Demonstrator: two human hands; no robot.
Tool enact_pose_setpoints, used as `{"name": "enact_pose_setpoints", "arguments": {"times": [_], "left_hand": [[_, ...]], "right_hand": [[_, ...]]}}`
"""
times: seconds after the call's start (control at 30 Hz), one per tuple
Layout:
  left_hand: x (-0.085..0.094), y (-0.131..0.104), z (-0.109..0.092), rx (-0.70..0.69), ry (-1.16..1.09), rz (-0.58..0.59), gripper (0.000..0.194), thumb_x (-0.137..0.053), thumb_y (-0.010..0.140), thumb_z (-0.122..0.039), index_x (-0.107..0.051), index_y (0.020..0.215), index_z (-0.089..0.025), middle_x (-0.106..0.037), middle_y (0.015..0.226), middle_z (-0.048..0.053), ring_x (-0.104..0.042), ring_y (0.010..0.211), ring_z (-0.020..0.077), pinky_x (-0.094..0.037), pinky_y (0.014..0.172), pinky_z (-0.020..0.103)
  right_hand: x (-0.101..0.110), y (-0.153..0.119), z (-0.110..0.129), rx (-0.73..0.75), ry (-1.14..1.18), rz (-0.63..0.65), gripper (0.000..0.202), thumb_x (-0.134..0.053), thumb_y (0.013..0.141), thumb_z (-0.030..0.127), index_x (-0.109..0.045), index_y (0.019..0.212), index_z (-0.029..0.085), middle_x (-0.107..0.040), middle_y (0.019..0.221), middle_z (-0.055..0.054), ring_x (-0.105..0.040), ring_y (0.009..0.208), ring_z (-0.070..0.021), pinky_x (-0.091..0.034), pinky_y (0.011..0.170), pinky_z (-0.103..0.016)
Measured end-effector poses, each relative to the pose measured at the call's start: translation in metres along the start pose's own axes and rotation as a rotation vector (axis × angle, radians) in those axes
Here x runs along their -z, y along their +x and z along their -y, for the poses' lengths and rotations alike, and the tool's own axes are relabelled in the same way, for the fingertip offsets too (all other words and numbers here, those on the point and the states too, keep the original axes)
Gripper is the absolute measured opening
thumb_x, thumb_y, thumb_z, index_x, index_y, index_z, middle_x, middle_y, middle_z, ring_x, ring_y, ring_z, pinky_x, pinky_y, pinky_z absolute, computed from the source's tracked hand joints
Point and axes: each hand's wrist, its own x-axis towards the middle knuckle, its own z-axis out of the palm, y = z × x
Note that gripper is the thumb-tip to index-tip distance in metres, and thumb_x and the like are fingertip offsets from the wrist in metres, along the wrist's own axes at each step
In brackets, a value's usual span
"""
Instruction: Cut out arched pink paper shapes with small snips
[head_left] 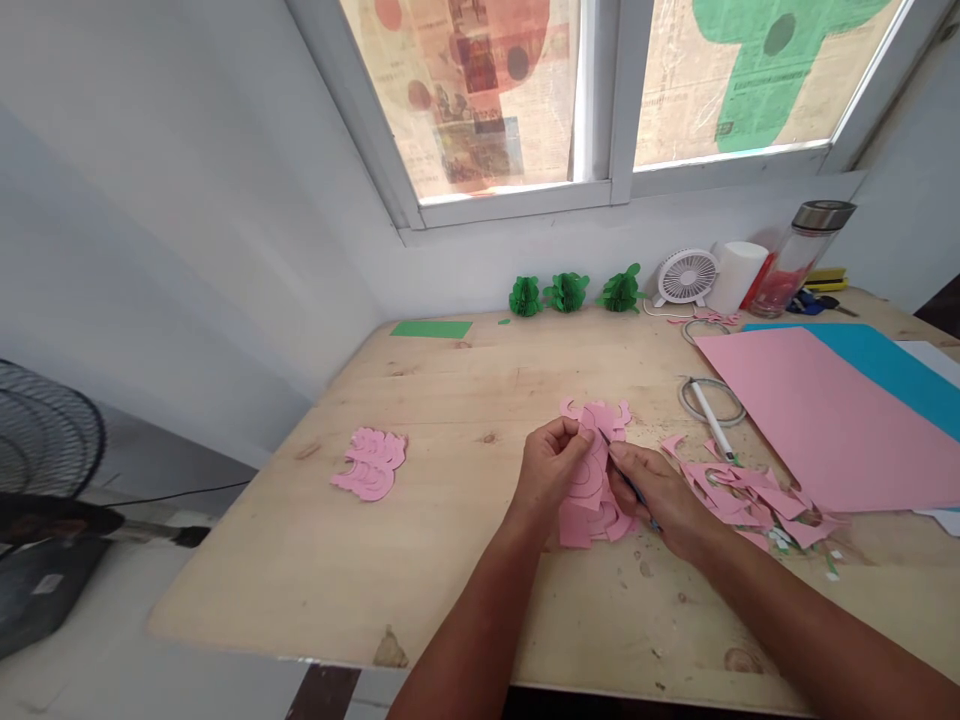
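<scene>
A person sits at a pale wooden bench [450, 520] under a window. Both bare hands meet near the bench's middle, over a small stack of pink paper cutouts [592, 480] with curled, scalloped edges. The left hand [551, 470] pinches the stack's left edge, its fingers closed on the paper and lifting the top piece slightly. The right hand [656, 495] rests on the stack's right side, fingers closed around a thin dark tool [626, 480], probably a pen or craft knife; its tip lies on the pink paper.

To the left, well apart, lies a second pile of finished pink shapes [370, 463]. Just right of the hands sits a heap of pink scraps [750, 495]. Farther right lie a large pink sheet [832, 420] and a blue sheet [892, 370]. Three green paper ornaments [568, 293] and a small white fan [686, 277] stand along the far wall.

To do this well, the left hand should likely keep the layers pinned flat and aligned, while the tool moves slowly along the curves, away from the holding fingers.
</scene>
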Motion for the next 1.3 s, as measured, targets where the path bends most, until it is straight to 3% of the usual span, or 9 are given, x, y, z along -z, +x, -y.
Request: {"name": "enact_pose_setpoints", "arguments": {"times": [1.3], "left_hand": [[-0.0016, -0.0015, -0.0049, 0.022, -0.027, -0.004, 0.028, -0.071, 0.062, -0.035, -0.054, 0.059, -0.014, -0.048, 0.056, -0.003, -0.041, 0.053, 0.0072, -0.032, 0.051, 0.02]], "right_hand": [[-0.0017, -0.0014, -0.0002, -0.027, 0.007, -0.038, 0.047, -0.054, 0.08, 0.057, -0.038, 0.056, 0.02, -0.031, 0.043, 0.008, -0.021, 0.038, -0.0062, -0.014, 0.038, -0.022]]}}
